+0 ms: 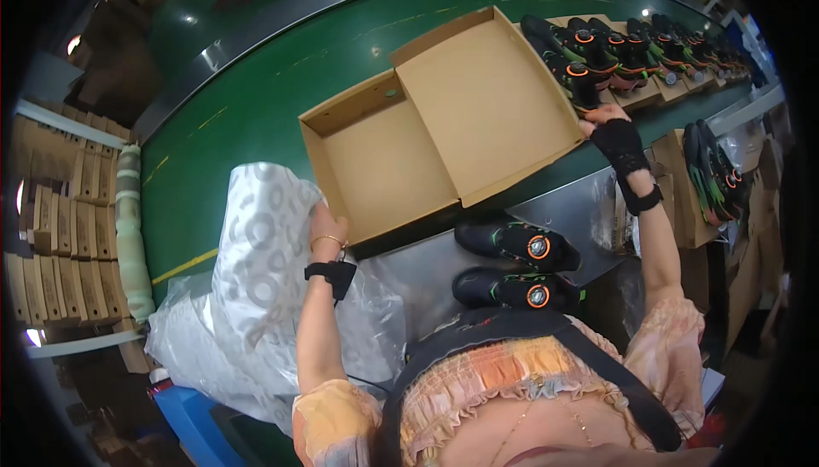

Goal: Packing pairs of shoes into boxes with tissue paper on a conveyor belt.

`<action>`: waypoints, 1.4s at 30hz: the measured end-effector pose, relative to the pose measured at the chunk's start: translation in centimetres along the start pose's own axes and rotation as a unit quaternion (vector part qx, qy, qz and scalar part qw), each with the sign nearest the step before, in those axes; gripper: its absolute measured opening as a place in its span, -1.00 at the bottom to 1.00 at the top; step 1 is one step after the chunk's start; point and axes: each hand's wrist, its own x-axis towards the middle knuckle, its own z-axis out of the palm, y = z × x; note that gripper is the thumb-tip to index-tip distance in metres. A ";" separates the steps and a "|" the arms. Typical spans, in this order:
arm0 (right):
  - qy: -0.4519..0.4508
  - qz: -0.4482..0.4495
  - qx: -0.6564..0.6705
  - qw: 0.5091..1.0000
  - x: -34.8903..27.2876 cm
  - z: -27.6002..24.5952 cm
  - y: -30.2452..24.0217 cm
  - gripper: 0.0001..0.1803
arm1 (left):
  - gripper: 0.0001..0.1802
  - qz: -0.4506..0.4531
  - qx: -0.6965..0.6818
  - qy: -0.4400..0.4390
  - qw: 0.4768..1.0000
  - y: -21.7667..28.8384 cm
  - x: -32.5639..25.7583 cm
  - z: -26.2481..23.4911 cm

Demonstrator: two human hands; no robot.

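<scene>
Cardboard lid gripped, your right hand seemingly steadies it open; what your left hand holds, I can't tell.

The green table has a shiny metal edge at its back. A shelf stands left of the table.
</scene>
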 end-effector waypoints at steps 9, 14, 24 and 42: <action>-0.069 -0.221 0.102 0.968 6.2 1.5 -20.1 -0.05 | -0.85 0.255 -0.374 0.206 0.868 11.8 -8.2 -8.4; -0.350 -0.256 0.264 0.862 6.8 1.8 -27.7 -0.07 | -0.71 0.406 -0.335 0.061 0.848 15.5 -13.2 -3.6; -0.054 -0.564 0.063 0.821 9.4 -3.3 -22.3 -0.67 | 0.01 0.468 0.047 0.002 0.883 11.1 -9.2 -20.8; 0.277 -0.392 -0.269 0.835 8.6 0.2 -8.9 -0.55 | -0.86 0.358 0.210 0.226 0.881 3.8 -8.1 -10.2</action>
